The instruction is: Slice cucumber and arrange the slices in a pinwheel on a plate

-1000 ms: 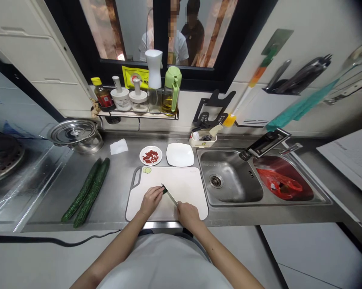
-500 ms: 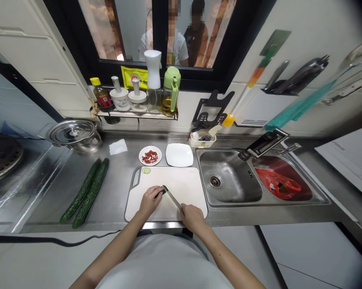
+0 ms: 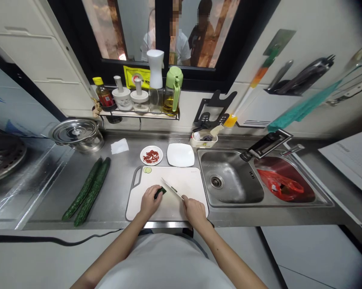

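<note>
My left hand (image 3: 150, 199) is closed on a short piece of dark green cucumber (image 3: 160, 192) over the white cutting board (image 3: 181, 176). My right hand (image 3: 194, 210) grips the handle of a kitchen knife (image 3: 172, 188), whose blade points up and left, a little apart from the cucumber piece. Something small and green shows against the blade. Pale cucumber slices (image 3: 147, 170) lie at the board's top left corner. Farther left, two whole cucumbers (image 3: 92, 190) rest side by side on the steel counter.
Behind the board stand a plate of red bits (image 3: 151, 155) and a white square plate (image 3: 181, 155). A lidded pot (image 3: 78, 136) is at the left. On the right is a sink (image 3: 232, 180) with a red bag (image 3: 280, 184). Bottles (image 3: 171, 92) line a shelf.
The knife has come away from the cucumber piece, moving up and to the right with my right hand. My left hand keeps its hold. The whole view has shifted slightly.
</note>
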The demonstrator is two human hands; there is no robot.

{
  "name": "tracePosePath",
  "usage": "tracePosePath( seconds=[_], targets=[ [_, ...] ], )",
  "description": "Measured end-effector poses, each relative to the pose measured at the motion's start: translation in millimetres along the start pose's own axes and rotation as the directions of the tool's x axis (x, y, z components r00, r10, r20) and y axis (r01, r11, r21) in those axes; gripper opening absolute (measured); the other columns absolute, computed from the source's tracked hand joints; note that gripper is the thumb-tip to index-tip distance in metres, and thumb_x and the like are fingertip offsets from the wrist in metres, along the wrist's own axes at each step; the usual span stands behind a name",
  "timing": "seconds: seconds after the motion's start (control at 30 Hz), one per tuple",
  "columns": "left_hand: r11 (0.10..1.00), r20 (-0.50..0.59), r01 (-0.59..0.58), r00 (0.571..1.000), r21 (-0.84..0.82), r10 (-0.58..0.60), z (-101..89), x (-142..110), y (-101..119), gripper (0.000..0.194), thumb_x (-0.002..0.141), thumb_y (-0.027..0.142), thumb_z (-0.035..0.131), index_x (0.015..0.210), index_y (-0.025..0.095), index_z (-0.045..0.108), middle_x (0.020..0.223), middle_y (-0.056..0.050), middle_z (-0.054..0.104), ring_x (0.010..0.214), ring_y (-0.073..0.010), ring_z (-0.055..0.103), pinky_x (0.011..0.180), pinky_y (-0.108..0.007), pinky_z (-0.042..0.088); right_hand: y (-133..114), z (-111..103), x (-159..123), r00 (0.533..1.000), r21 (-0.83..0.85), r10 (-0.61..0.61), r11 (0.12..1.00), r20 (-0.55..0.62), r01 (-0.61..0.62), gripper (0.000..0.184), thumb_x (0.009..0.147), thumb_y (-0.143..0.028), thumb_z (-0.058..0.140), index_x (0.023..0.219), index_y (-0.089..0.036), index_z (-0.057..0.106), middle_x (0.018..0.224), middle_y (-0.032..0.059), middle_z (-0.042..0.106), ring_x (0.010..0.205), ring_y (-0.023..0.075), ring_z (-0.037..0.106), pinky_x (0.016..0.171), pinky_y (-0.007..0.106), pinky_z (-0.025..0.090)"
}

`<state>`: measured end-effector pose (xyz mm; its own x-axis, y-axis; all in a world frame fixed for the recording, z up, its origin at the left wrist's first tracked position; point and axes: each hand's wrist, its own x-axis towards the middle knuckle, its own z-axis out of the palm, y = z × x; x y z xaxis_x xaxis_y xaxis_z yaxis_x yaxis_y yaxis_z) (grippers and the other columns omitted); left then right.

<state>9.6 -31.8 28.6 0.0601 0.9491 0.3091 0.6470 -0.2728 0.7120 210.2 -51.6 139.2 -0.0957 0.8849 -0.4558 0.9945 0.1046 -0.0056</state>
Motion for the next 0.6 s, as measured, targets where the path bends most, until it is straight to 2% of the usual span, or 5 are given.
tracePosePath(
  seconds=[0.17,0.37,0.43,0.5,0.6],
  targets=[
    [0.999,-0.051,0.045,0.998,-0.017,-0.046,-1.2,-3,2,0.021,0.089,0.029,0.044,0.102,0.021,0.059,0.103,-0.007,0.064,0.098,-0.0207,0.058,0.088,-0.038,0.047,4,7,4,0.995,-0.026,-0.009,1.000,-0.104,0.007,0.032,0.094,-0.021,0.035,0.120,-0.026,0.053,0.090,0.0067,0.065,0.084,0.0174,0.060,0.067,0.027,0.031],
    [0.979,-0.255,0.201,0.945,-0.040,-0.204,-19.5,13,12,0.026,0.091,0.033,0.041,0.105,0.019,0.058,0.103,-0.009,0.060,0.101,-0.0217,0.056,0.089,-0.038,0.045,9,16,7,0.977,-0.041,-0.028,0.999,-0.212,0.020,0.041,0.091,-0.019,0.040,0.131,-0.027,0.049,0.096,0.0091,0.062,0.089,0.0199,0.054,0.074,0.031,0.029],
    [0.989,-0.163,0.146,0.976,-0.009,-0.145,-27.7,25,19,0.024,0.089,0.034,0.046,0.101,0.020,0.062,0.104,-0.008,0.061,0.103,-0.0220,0.055,0.093,-0.038,0.043,10,16,7,0.968,-0.052,-0.043,0.998,-0.247,0.031,0.043,0.090,-0.019,0.041,0.132,-0.027,0.049,0.096,0.0099,0.061,0.089,0.0207,0.052,0.075,0.032,0.028],
    [0.998,0.027,0.064,0.998,0.025,-0.065,-33.9,35,28,0.024,0.087,0.036,0.051,0.102,0.023,0.065,0.105,-0.007,0.063,0.103,-0.0225,0.055,0.094,-0.039,0.042,10,15,7,0.956,-0.071,-0.072,0.996,-0.284,0.054,0.045,0.089,-0.019,0.043,0.132,-0.027,0.049,0.096,0.0102,0.060,0.088,0.0213,0.050,0.075,0.032,0.027],
    [0.997,0.232,0.008,0.972,0.072,-0.024,-38.2,46,42,0.026,0.084,0.041,0.056,0.101,0.026,0.068,0.108,-0.007,0.064,0.105,-0.0239,0.054,0.095,-0.041,0.039,9,14,5,0.932,-0.096,-0.133,0.990,-0.338,0.107,0.045,0.087,-0.020,0.045,0.132,-0.027,0.050,0.094,0.0101,0.059,0.086,0.0217,0.047,0.074,0.033,0.025]
  ],
)
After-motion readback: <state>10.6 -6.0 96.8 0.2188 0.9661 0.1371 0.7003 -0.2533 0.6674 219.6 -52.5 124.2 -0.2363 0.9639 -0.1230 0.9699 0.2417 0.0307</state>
